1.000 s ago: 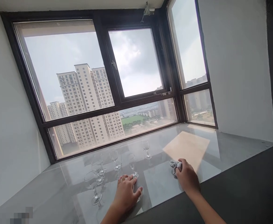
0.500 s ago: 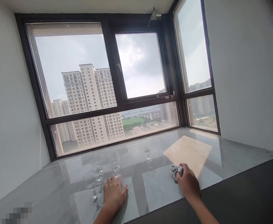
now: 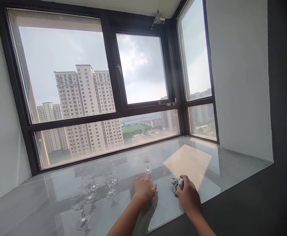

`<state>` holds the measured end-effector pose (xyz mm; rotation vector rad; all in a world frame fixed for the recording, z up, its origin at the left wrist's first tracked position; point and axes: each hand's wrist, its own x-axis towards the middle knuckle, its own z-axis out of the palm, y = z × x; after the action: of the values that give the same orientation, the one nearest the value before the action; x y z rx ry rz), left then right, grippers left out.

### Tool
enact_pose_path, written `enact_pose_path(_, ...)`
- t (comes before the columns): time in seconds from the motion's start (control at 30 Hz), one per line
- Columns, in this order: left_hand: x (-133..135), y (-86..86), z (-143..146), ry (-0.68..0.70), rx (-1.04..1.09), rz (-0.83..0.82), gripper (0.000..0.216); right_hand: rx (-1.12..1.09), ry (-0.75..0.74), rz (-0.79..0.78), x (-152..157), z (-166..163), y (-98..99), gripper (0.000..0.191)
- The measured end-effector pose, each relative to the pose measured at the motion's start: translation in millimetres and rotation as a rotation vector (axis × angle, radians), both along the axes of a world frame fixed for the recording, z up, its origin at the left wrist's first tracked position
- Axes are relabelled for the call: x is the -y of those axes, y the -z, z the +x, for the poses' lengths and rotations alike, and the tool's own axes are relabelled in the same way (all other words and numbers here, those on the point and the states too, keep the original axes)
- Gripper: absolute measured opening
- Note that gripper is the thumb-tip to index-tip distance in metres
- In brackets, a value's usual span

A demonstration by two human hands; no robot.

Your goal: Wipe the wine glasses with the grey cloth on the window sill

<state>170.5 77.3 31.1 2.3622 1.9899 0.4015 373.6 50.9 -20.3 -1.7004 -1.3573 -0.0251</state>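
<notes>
My left hand (image 3: pixel 144 189) lies palm down on the glossy grey window sill (image 3: pixel 47 196), fingers reaching forward and holding nothing. Just beyond its fingertips a single small stemmed glass (image 3: pixel 146 162) stands upright, apart from the hand. My right hand (image 3: pixel 188 196) is closed on a crumpled grey cloth (image 3: pixel 175 183) that rests on the sill beside the left hand. Further left, several more stemmed glasses stand in a loose group; the nearest glass (image 3: pixel 80 207) is at the front and a pair of glasses (image 3: pixel 109 178) is at the group's right.
A large black-framed window (image 3: pixel 114 111) runs along the back of the sill and turns the corner on the right. White walls close both ends. A sunlit patch (image 3: pixel 187 162) lies on the sill at the right. The dark front edge (image 3: pixel 232 203) runs under my right arm.
My left hand has moved right from the group of glasses to just behind the lone glass. My right hand has stayed on the cloth. The view has shifted to the right.
</notes>
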Motion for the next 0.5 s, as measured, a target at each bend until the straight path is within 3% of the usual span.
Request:
enact_pose_path(0.13,-38,-3.1,1,0.016,-0.014,-0.040,0.071,-0.022,0.006,0.004,1,-1,-1.0,0.027)
enact_pose_path(0.23,-51,-0.2,-1,0.065,0.000,-0.082,0.058,-0.049,0.025,0.002,1,-2,-0.3,0.029)
enact_pose_path(0.33,-52,4.9,-2,0.066,0.015,-0.083,0.047,-0.047,0.022,0.000,0,-2,0.7,0.029)
enact_pose_path(0.5,-40,6.4,-6,0.067,0.022,-0.071,0.047,-0.019,0.026,-0.004,-1,-2,1.7,0.029)
